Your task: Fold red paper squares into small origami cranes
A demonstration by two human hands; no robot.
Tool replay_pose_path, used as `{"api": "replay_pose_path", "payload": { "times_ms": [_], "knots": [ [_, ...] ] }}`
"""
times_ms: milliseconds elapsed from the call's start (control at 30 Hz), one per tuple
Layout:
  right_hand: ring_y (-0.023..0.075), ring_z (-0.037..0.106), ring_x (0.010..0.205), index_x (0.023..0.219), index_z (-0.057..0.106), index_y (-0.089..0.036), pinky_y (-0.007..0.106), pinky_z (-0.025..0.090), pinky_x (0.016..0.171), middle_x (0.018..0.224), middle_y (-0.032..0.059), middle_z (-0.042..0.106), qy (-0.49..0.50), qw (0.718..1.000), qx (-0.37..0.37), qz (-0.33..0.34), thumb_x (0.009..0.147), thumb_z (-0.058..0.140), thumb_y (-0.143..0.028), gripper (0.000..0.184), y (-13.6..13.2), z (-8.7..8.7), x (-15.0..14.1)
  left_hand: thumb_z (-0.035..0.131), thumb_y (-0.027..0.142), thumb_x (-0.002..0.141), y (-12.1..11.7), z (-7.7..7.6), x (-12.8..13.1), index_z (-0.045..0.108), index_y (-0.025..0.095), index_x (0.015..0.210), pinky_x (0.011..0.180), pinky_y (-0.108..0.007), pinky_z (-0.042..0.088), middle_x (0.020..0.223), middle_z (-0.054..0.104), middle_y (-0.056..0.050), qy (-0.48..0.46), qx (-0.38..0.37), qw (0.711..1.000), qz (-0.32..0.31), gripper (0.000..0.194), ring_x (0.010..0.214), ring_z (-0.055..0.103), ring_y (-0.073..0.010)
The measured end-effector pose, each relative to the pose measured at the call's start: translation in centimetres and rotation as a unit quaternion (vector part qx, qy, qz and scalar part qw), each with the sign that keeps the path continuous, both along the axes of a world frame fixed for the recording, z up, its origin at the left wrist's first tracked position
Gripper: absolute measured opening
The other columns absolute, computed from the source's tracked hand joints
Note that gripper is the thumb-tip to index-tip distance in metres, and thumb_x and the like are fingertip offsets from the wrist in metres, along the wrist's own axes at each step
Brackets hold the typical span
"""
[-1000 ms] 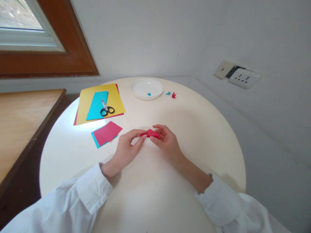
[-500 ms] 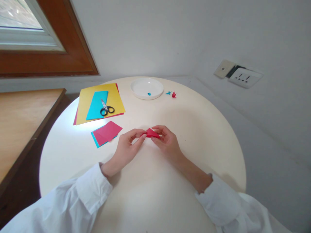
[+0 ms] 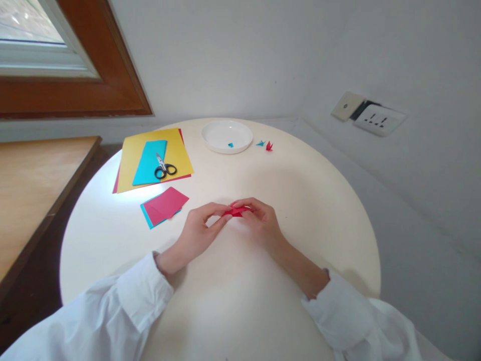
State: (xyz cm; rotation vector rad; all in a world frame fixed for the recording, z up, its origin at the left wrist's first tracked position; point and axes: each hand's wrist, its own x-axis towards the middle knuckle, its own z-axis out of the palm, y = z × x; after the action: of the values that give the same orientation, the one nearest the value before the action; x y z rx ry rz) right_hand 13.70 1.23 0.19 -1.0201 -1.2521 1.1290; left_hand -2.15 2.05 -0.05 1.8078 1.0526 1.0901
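Observation:
A small folded red paper (image 3: 237,212) is held between both hands above the middle of the table. My left hand (image 3: 201,228) pinches its left end between thumb and fingers. On the other side, my right hand (image 3: 263,223) grips the right part, its index finger lying over the top of the paper. The fingers hide some of the folds. To the left of my left hand lie red paper pieces (image 3: 167,205), with blue paper (image 3: 146,218) showing underneath.
Scissors (image 3: 162,168) rest on folded blue paper (image 3: 148,160) and a yellow sheet (image 3: 175,145). At the back of the round white table (image 3: 315,200) stands a white plate (image 3: 225,131) with a small blue piece (image 3: 230,145). Beside it are blue (image 3: 260,143) and red (image 3: 269,146) paper cranes.
The right hand's fingers have moved left over the top of the red paper, which shows less of its triangle shape now. The left hand has shifted slightly right.

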Motion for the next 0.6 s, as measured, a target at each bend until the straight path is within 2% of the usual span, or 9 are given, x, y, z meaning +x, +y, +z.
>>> {"api": "replay_pose_path", "payload": {
  "times_ms": [300, 467, 600],
  "knots": [
    [0.0146, 0.063, 0.077, 0.072, 0.068, -0.021, 0.032, 0.052, 0.076, 0.078, 0.0000, 0.069, 0.033, 0.999, -0.016, 0.034, 0.069, 0.061, -0.023, 0.007, -0.03, -0.19, -0.12, 0.059, 0.026, 0.079, 0.16, 0.00, -0.11, 0.068, 0.016, 0.085, 0.071, -0.026, 0.053, 0.082, 0.072, -0.007, -0.022, 0.008, 1.000, -0.003, 0.015, 0.076, 0.066, -0.0165],
    [0.0148, 0.065, 0.075, 0.072, 0.069, -0.021, 0.032, 0.052, 0.077, 0.078, 0.0011, 0.071, 0.004, 1.000, 0.002, 0.004, 0.070, 0.059, -0.019, 0.010, -0.18, -0.08, -0.13, 0.059, 0.028, 0.079, 0.14, 0.14, -0.03, 0.066, 0.016, 0.079, 0.064, -0.025, 0.052, 0.075, 0.071, -0.005, -0.034, -0.006, 0.999, 0.020, 0.014, 0.069, 0.065, -0.0152],
    [0.0160, 0.065, 0.078, 0.074, 0.068, -0.021, 0.033, 0.052, 0.079, 0.079, 0.0019, 0.071, -0.034, 0.999, 0.019, -0.007, 0.070, 0.060, -0.020, 0.009, -0.32, 0.08, -0.05, 0.062, 0.030, 0.077, 0.25, -0.07, -0.04, 0.066, 0.016, 0.079, 0.065, -0.025, 0.051, 0.076, 0.070, -0.005, -0.029, -0.007, 0.999, 0.033, 0.015, 0.069, 0.064, -0.0152]
  ]
}}
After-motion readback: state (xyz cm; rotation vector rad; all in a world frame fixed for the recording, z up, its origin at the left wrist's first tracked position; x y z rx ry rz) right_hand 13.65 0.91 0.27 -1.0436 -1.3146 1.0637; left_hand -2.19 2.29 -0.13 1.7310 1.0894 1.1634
